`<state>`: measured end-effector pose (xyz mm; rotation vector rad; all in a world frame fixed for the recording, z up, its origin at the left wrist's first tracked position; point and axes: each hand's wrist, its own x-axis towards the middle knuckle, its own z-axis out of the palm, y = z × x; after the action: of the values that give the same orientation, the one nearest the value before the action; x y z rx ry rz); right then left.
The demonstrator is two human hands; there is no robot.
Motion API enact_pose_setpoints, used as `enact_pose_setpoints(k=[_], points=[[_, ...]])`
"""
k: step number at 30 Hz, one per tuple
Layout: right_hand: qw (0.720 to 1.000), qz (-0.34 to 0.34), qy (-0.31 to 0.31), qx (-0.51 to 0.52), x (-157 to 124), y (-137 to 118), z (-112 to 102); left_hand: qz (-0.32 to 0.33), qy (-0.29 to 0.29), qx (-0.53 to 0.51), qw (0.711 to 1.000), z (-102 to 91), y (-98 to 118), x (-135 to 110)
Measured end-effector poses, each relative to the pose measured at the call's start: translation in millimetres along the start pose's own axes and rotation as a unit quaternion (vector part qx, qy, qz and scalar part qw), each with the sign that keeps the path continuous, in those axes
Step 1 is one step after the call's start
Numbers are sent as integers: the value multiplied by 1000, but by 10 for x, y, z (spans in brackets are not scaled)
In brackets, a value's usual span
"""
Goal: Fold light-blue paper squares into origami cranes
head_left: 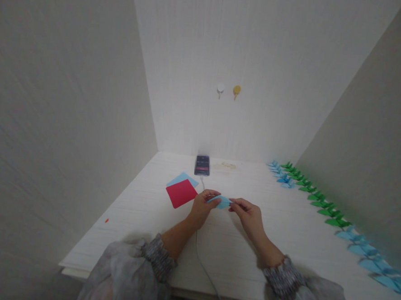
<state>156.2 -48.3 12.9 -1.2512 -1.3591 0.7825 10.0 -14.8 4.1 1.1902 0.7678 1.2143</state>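
A small folded piece of light blue paper (pixel 222 201) is held above the white table (pixel 138 218) between both hands. My left hand (pixel 202 207) pinches its left end with closed fingers. Its right end is pinched by my right hand (pixel 249 215), fingers pressed together. Just left of my left hand lie a red paper square (pixel 181 193) and a light blue square (pixel 181 179) partly under it.
A phone (pixel 202 164) lies at the back of the table with a grey cable (pixel 202 258) running toward me. Along the right wall runs a row of folded paper figures, green (pixel 315 197) and blue (pixel 370 257). Two round hooks (pixel 228 89) are on the back wall.
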Motion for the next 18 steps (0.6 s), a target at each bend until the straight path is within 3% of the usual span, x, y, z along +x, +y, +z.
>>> enact_pose_setpoints(k=[13, 18], points=[[1000, 1, -3, 19, -24, -76, -17, 14, 22, 52, 998, -18, -14, 25], [999, -5, -4, -41, 4, -37, 24, 47, 22, 114, 992, -7, -9, 9]])
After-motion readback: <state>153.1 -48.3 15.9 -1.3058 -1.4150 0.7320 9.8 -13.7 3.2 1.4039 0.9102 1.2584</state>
